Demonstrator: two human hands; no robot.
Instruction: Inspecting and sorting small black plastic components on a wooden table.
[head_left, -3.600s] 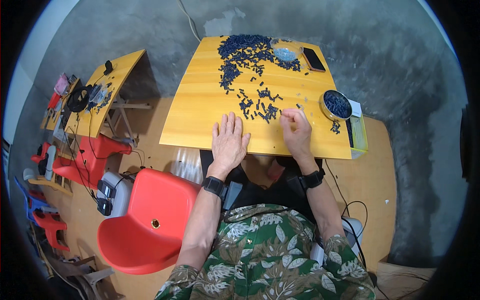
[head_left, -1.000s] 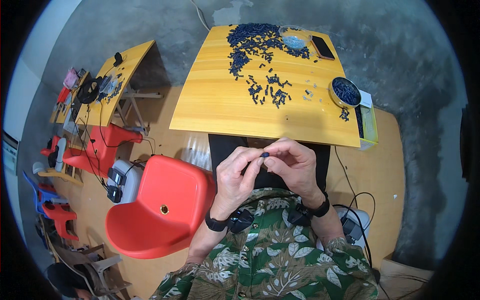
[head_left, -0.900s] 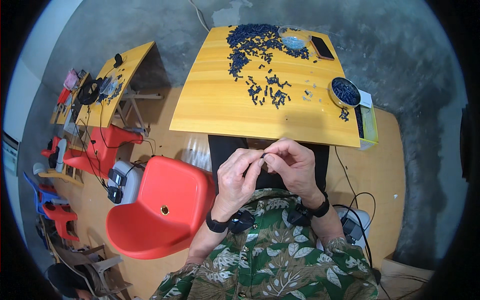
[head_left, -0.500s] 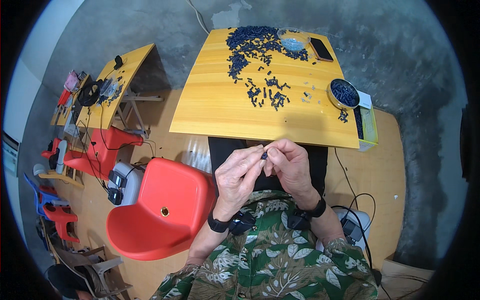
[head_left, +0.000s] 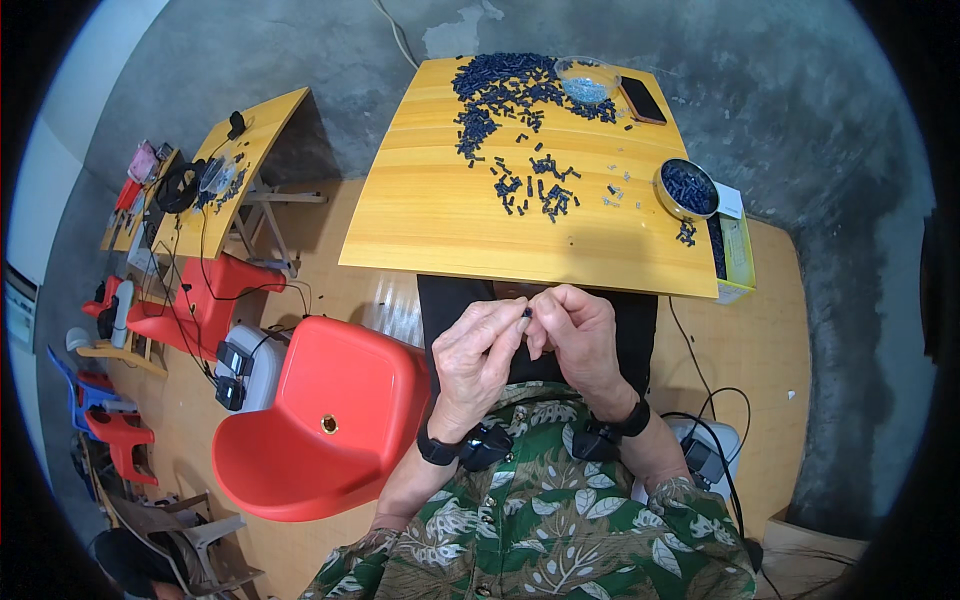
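My left hand (head_left: 478,358) and my right hand (head_left: 578,340) meet close to my chest, just below the near edge of the yellow wooden table (head_left: 430,215). Their fingertips pinch one small dark blue piece (head_left: 526,313) between them. Many more small dark blue pieces (head_left: 505,85) lie heaped at the table's far side, and a looser scatter (head_left: 535,188) lies at its middle. A round tin (head_left: 686,187) filled with such pieces stands at the right edge.
A clear bowl (head_left: 587,80) and a dark phone (head_left: 643,99) lie at the far right of the table. A red plastic chair (head_left: 330,420) stands at my left. A second yellow table (head_left: 262,135) with cables and tools stands farther left. A yellow-green box (head_left: 738,255) sits at the table's right.
Earlier both hands lay flat on the table among the loose pieces. They have since drawn back to my chest holding one small piece, and over the last second they only shift slightly.
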